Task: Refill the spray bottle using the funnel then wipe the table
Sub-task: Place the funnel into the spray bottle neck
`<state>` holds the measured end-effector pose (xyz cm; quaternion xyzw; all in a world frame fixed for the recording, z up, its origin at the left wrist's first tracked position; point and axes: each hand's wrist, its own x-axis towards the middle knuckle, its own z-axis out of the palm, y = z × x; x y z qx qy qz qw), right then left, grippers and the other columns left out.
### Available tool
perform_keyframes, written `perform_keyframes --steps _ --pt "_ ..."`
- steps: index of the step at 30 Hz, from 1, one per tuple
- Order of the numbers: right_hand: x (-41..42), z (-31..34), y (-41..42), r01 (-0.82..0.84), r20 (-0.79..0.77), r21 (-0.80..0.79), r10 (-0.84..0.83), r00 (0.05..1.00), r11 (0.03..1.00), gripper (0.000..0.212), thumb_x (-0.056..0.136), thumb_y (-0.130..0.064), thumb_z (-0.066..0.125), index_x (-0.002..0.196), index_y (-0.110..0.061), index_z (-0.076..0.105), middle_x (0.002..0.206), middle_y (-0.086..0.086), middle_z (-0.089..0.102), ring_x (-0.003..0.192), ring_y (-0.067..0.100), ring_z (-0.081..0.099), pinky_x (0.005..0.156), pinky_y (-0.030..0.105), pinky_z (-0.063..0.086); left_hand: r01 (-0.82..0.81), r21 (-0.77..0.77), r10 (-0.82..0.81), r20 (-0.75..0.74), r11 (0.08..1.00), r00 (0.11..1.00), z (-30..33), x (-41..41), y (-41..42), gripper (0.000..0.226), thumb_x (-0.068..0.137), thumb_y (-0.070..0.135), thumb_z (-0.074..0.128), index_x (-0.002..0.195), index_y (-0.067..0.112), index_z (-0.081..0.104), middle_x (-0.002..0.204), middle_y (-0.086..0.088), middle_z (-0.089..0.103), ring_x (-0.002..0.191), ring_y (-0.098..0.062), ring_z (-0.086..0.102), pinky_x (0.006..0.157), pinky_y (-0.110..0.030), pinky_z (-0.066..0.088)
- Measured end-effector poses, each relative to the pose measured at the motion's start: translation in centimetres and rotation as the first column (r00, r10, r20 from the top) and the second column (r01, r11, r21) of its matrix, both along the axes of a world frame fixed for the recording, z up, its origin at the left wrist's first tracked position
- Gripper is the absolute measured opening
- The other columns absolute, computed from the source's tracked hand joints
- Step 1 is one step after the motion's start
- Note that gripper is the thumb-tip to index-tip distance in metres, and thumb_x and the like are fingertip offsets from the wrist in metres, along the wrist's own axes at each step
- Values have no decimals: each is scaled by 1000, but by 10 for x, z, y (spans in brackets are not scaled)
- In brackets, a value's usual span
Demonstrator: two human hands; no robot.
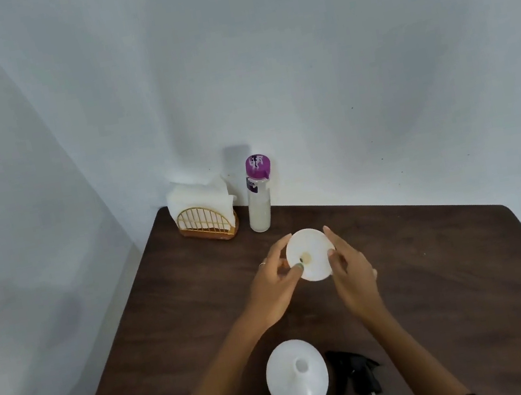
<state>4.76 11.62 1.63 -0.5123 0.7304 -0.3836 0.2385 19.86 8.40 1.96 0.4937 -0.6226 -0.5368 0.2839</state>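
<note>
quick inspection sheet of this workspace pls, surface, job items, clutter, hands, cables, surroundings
surface: dark brown wooden table, set into a wall corner
job's things: white funnel, wide mouth facing the camera; white spray bottle upright at the near edge, neck open; black trigger sprayer lying on the table to its right; clear bottle with purple cap, part full of whitish liquid; white napkins in a gold wire holder
clutter: nothing seen
grippers: left hand and right hand both hold the funnel by its rim
cables: nothing seen
surroundings: plain white walls
</note>
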Motion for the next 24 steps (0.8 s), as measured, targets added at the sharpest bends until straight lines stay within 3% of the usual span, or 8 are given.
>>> perform_keyframes --steps 2,6,9,12,15,19,24 --pt "13 19 19 -27 9 -51 27 1000 998 39 100 -23 41 136 -38 43 109 -24 53 108 11 48 102 49 39 -2 3 2 -73 1000 997 22 17 24 41 95 32 49 131 49 37 117 2 58 105 -12 57 88 -23 52" --pt "30 54 56 -56 37 -130 61 997 990 38 99 -19 42 134 -31 49 100 -20 56 99 13 53 96 44 45 -44 -1 43 -166 999 985 48 44 73 36 99 33 41 132 46 43 110 19 58 98 -8 62 73 -11 47" --pt "34 70 78 -26 109 -164 44 993 986 36 98 -20 44 129 -34 55 99 -16 58 95 2 55 91 26 46 -96 0 95 -184 995 978 41 58 99 39 97 14 46 124 41 51 109 10 61 103 -9 59 79 -13 48" --pt "39 83 94 -31 143 -140 51 988 990 33 97 -15 47 125 -28 60 112 -17 61 101 -3 55 90 14 43 -27 -4 26 -79 1000 997 28 65 121 49 87 9 55 113 51 52 121 18 56 113 -4 51 85 -16 42" --pt "45 87 106 -33 122 -114 47 991 993 32 96 -13 47 124 -22 62 116 -17 59 110 -1 51 96 20 45 20 -34 -20 0 999 1000 17 64 138 42 85 24 64 108 56 48 121 25 53 114 -2 48 84 -11 40" --pt "49 85 117 -21 84 -93 29 996 995 31 96 -12 48 122 -20 63 121 -9 63 108 1 52 95 21 45 -57 -155 80 148 986 986 4 57 146 28 78 52 58 105 51 55 114 22 57 106 -2 52 90 -34 50" --pt "51 75 123 3 1 -77 -3 1000 997 31 96 -14 47 121 -22 64 122 -6 65 105 3 54 101 42 46 -112 -261 181 257 959 949 4 51 148 33 83 47 61 111 30 65 114 13 63 100 -5 56 89 -31 48"
